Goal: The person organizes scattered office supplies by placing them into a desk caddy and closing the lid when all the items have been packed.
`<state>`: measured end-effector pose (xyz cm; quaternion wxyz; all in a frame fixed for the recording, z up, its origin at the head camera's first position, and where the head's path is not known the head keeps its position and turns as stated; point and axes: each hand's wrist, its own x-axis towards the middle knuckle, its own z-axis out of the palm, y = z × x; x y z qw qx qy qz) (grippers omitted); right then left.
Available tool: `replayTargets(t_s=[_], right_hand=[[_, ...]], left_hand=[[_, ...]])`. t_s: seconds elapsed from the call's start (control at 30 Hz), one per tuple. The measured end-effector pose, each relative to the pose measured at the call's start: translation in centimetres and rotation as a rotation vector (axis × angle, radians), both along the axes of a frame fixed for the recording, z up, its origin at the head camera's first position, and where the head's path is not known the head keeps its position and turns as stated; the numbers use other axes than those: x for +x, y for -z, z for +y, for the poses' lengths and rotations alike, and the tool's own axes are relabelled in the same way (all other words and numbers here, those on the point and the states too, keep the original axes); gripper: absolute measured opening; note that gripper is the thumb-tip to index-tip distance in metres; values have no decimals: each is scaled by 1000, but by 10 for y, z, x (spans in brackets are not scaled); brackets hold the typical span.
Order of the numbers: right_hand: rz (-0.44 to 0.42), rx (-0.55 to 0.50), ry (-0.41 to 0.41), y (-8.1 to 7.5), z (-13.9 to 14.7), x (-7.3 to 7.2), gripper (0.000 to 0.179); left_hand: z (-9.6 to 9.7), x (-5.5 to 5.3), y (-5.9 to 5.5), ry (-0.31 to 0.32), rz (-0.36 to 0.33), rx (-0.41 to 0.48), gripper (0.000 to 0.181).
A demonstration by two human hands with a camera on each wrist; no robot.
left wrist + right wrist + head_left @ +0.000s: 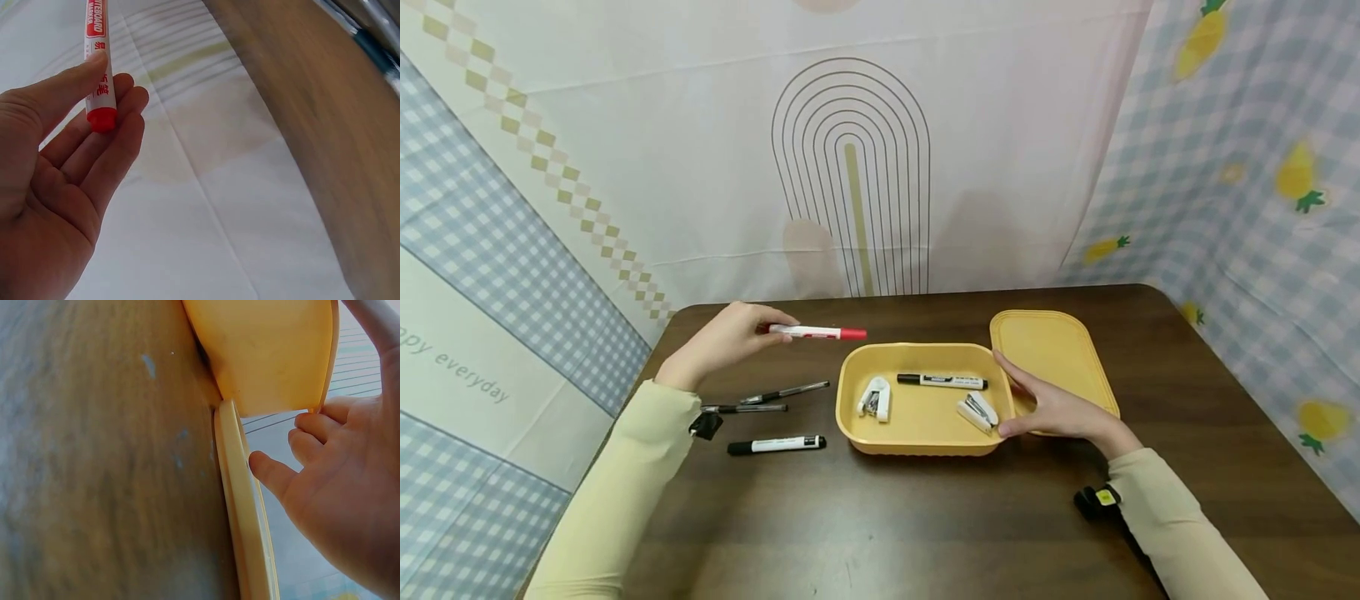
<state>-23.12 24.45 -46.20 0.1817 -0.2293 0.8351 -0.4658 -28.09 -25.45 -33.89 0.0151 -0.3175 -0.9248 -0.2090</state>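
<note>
In the head view my left hand pinches a red whiteboard marker between thumb and fingers, raised left of a yellow box. The left wrist view shows the thumb lying over the marker's white barrel, its red end by the fingers. My right hand grips the right end of the box, thumb at the near corner and a finger at the far one. Inside the box lie a black marker, a white stapler on the left and another white stapler at the right.
A yellow lid lies right of the box, partly under the right hand. Left of the box are a black-capped marker and two pens, one pen angled above the other pen. A patterned cloth hangs behind the table.
</note>
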Motion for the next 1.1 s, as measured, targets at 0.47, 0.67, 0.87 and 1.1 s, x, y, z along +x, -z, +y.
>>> replayTargets(t_s=[0.47, 0.67, 0.87, 1.1], right_hand=[[-7, 12, 14, -2, 0, 3, 113], [-15, -21, -2, -1, 1, 4, 114], [-25, -19, -2, -1, -1, 4, 114], [-25, -37, -9, -3, -2, 2, 114]], left_hand=[[56, -20, -13, 126, 18, -50, 18], [82, -24, -17, 192, 20, -86, 19], [103, -25, -21, 221, 15, -107, 18], [127, -26, -22, 236, 6, -158, 18]])
